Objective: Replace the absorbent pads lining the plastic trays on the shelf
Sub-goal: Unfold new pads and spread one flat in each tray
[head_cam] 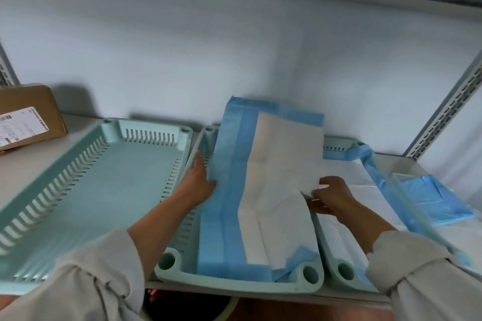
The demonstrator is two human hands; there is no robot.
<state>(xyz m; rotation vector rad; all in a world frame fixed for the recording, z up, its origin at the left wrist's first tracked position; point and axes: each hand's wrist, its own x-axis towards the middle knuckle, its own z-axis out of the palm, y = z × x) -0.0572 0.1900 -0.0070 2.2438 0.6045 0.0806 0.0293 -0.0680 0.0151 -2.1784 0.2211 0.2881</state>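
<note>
Middle tray (300,288) holds a blue-edged absorbent pad (263,190), partly unfolded, far end standing up against the back wall (234,47).

Left hand (197,182): fingers straight, flat against the pad's left blue border, pressing it toward the tray's left wall. The pad lies directly right of this hand, touching it.

Right hand (330,197): fingers curled, pinching the pad's white right edge about halfway along. The pad runs left of and beyond this hand.

Right tray (341,272) sits under and right of the right hand, already lined with a white pad (360,180). Folded blue pad (435,195) lies on the shelf further right, apart from the hand.

Unlined tray (86,182) sits left of the left hand, not touching it. Cardboard box (28,117) is beyond that, far left.
</note>
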